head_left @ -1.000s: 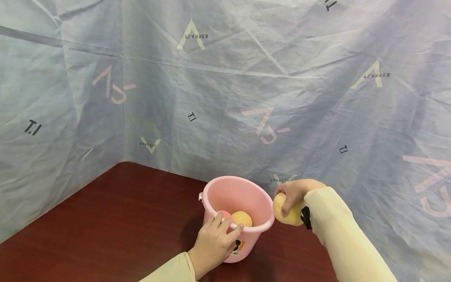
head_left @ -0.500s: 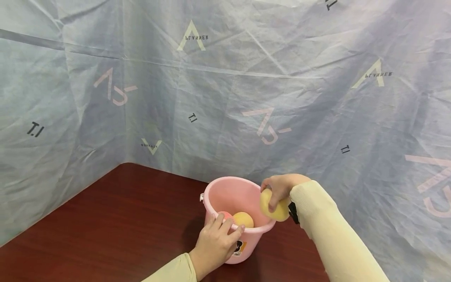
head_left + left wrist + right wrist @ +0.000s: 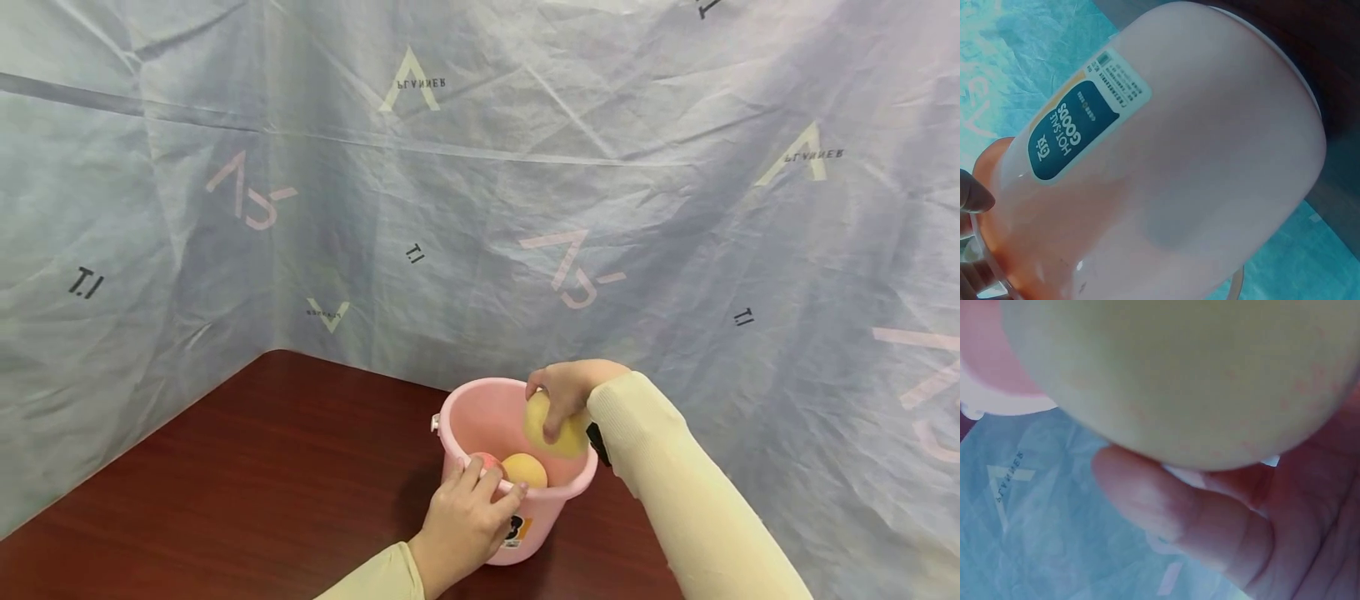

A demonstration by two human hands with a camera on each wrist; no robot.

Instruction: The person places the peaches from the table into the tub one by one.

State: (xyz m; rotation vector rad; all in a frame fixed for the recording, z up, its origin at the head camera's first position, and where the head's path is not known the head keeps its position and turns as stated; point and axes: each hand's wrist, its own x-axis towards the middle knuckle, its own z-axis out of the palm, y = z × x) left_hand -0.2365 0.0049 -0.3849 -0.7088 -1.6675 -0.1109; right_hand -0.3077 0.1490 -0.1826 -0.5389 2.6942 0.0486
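Note:
A pink bucket (image 3: pixel 480 400) stands upright on the table. My left hand (image 3: pixel 465 512) grips its near rim, with fingertips over the edge; in the left wrist view the thumb (image 3: pixel 975 194) lies against the rim. Inside the bucket are a yellow round fruit-like thing (image 3: pixel 525 471) and a pinkish-red one (image 3: pixel 491 461), partly hidden by the rim and left fingers. Over the right part of the bucket's mouth, my right hand (image 3: pixel 566 396) holds a pale yellow rounded fruit (image 3: pixel 553 433) from above. Its skin shows pinkish flecks in the right wrist view; its kind is unclear.
The dark reddish-brown table (image 3: pixel 247 467) extends left of the bucket. A grey-blue printed cloth (image 3: pixel 450 208) hangs behind and along the left side, close behind the bucket. A white handle joint (image 3: pixel 435 422) sticks out at the bucket's left rim.
My right hand has carried the pale yellow fruit leftward, from beside the bucket's right rim to over its mouth. The left hand keeps its hold on the rim.

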